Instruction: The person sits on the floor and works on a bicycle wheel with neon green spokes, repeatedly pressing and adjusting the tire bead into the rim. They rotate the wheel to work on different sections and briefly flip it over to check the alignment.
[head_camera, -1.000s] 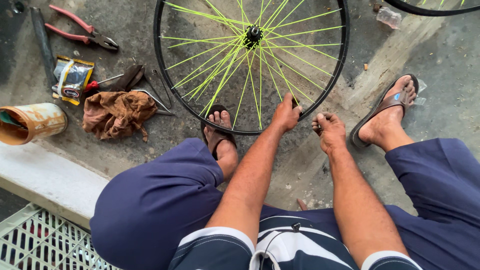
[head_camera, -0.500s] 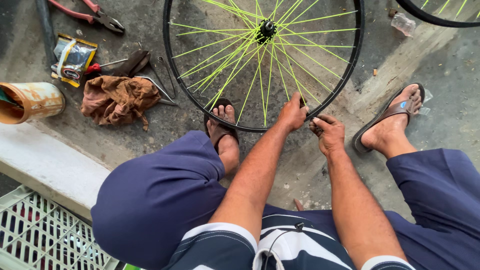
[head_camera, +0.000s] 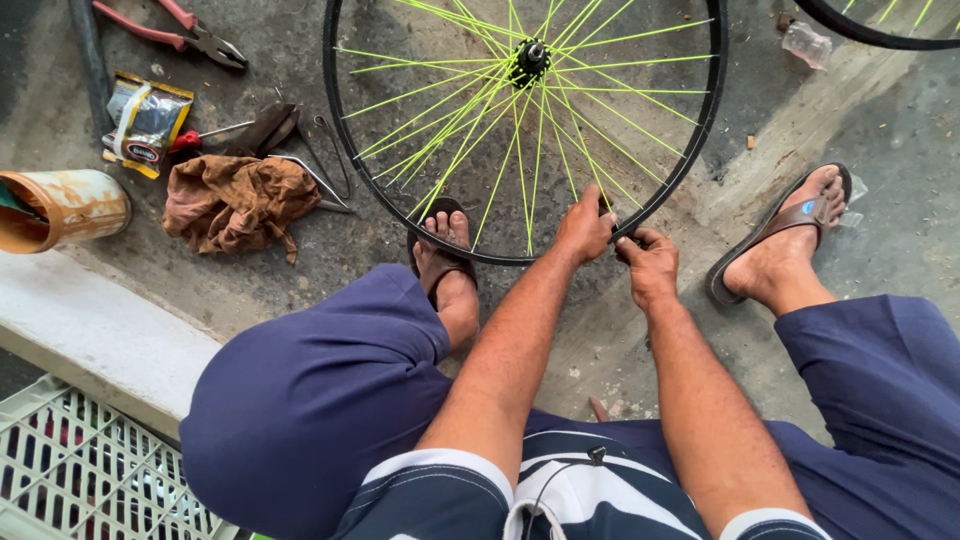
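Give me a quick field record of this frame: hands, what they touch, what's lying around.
left hand: on the black rim of the bicycle wheel, fingers over its near edge
right hand: at the same rim, just beside the left; pinching something too small to tell
wheel: black rim, neon yellow-green spokes, hub at top, near edge between the feet
ground, left of wheel: brown rag, red-handled pliers, small packet, rusty can
lower left: white plastic crate

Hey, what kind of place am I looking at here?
Probably an informal outdoor bicycle repair spot: a bicycle wheel with yellow-green spokes stands on bare concrete ground, with red-handled pliers and a brown rag beside it.
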